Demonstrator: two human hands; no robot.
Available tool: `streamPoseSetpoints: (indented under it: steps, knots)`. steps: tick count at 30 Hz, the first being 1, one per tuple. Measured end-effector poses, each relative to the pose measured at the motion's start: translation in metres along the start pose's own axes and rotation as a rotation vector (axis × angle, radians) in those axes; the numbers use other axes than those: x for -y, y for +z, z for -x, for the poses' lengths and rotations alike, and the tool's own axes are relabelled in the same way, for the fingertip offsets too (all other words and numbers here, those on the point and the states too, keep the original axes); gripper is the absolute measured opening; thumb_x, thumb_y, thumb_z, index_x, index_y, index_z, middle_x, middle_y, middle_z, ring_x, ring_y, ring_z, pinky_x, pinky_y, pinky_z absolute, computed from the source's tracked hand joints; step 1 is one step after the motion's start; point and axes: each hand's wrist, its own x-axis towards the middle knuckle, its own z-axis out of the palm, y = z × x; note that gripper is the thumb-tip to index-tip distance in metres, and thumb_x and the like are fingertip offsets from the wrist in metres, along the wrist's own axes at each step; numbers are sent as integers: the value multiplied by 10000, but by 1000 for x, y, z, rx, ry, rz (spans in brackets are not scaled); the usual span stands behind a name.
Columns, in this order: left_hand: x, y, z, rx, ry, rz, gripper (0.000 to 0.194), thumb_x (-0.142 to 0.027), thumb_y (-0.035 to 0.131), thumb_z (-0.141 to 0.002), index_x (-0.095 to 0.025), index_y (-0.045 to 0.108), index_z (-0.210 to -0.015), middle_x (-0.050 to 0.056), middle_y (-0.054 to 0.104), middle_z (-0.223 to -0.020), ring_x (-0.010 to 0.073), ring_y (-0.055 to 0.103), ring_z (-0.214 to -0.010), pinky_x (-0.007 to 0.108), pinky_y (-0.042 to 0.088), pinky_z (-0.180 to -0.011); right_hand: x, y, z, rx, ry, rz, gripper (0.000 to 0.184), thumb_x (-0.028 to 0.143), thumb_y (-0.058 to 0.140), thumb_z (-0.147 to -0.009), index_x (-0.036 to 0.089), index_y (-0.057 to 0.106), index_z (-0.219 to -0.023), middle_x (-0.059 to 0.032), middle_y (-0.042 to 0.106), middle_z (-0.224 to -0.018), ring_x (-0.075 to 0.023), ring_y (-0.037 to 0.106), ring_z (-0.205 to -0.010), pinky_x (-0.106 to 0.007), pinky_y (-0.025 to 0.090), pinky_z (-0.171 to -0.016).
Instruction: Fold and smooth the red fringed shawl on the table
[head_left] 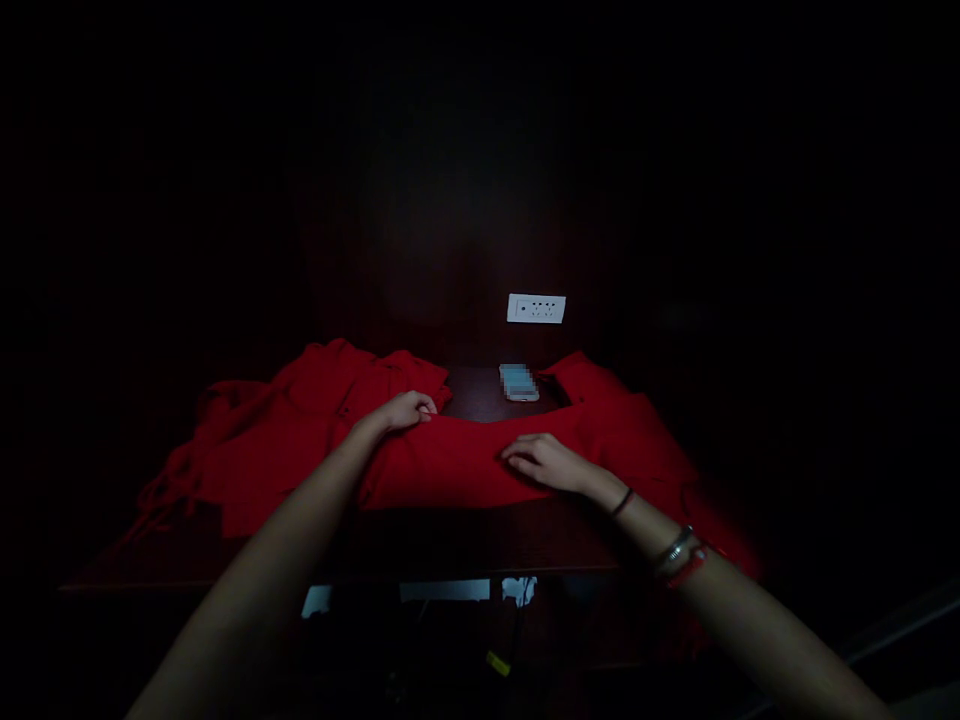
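Observation:
A red cloth garment (457, 465) lies spread across a dark table, one part stretching between my two hands. My left hand (409, 409) pinches the far edge of the cloth, its fingers closed on it. Farther right, my right hand (546, 460) rests palm down on the same red fabric with its fingers stretched out. More bunched red cloth (322, 385) is heaped to the left, with thin ties trailing off its left end. At the right, the fabric spreads over the table and fades into the dark.
Behind the cloth lies a phone (519, 382) with a blurred screen. A white wall socket (536, 308) is set above it. Under the table's front edge (360, 578) are pale objects and a small yellow item (498, 663). The surroundings are very dark.

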Motion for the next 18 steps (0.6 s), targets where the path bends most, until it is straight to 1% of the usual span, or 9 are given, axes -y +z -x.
streamPoseSetpoints:
  steps: [2, 4, 5, 7, 10, 13, 16, 18]
  knots:
    - [1, 5, -1, -52, -12, 55, 154, -182, 506, -583, -143, 569, -718, -5, 591, -680, 117, 531, -654, 198, 395, -593, -12, 0, -27, -40, 141, 30, 273, 225, 374, -821, 128, 546, -1010, -89, 570, -980, -149, 506, -910, -256, 363, -805]
    - [2, 12, -1, -103, -25, 98, 191, -163, 509, -571, -139, 559, -754, -3, 585, -683, 115, 532, -643, 200, 399, -578, -24, 8, -52, -47, 278, 85, 320, 257, 421, -802, 88, 518, -1056, -136, 542, -1027, -182, 481, -967, -279, 348, -830]
    - [3, 15, 0, -122, -23, 121, 205, -159, 508, -572, -138, 554, -771, -4, 580, -677, 114, 531, -635, 201, 400, -572, -30, 14, -63, -35, 326, 107, 366, 281, 441, -793, 73, 491, -1090, -159, 515, -1068, -200, 459, -1004, -292, 339, -843]
    - [4, 21, 3, -136, 5, 154, 201, -165, 511, -584, -135, 554, -778, -4, 575, -666, 114, 532, -634, 207, 405, -579, -40, 27, -79, 8, 378, 127, 435, 318, 455, -785, 69, 444, -1142, -185, 457, -1140, -221, 420, -1055, -316, 324, -859]
    - [4, 25, 6, -144, 68, 139, 188, -236, 504, -643, -134, 569, -786, 16, 592, -707, 127, 539, -679, 223, 410, -623, -49, 42, -89, 74, 397, 121, 402, 300, 422, -806, 93, 437, -1150, -175, 451, -1145, -214, 420, -1052, -324, 324, -854]
    - [1, 24, 7, -150, 82, 45, 209, -278, 452, -703, -142, 587, -786, 30, 611, -746, 137, 547, -703, 230, 406, -644, -53, 48, -90, 56, 401, 130, 336, 268, 391, -819, 122, 475, -1110, -146, 485, -1087, -199, 448, -1002, -314, 342, -823]
    - [-2, 21, 7, -145, 110, -31, 181, -221, 436, -707, -147, 598, -743, 27, 618, -736, 135, 549, -703, 220, 399, -649, -53, 47, -88, 12, 387, 156, 267, 263, 396, -815, 138, 551, -993, -123, 518, -991, -187, 480, -917, -297, 365, -768]
    - [-3, 21, 7, -178, 131, -48, 163, -194, 449, -695, -149, 597, -748, 22, 614, -731, 127, 544, -693, 210, 399, -647, -52, 46, -87, -9, 348, 163, 218, 238, 416, -803, 129, 594, -866, -107, 534, -905, -168, 496, -846, -266, 369, -738]
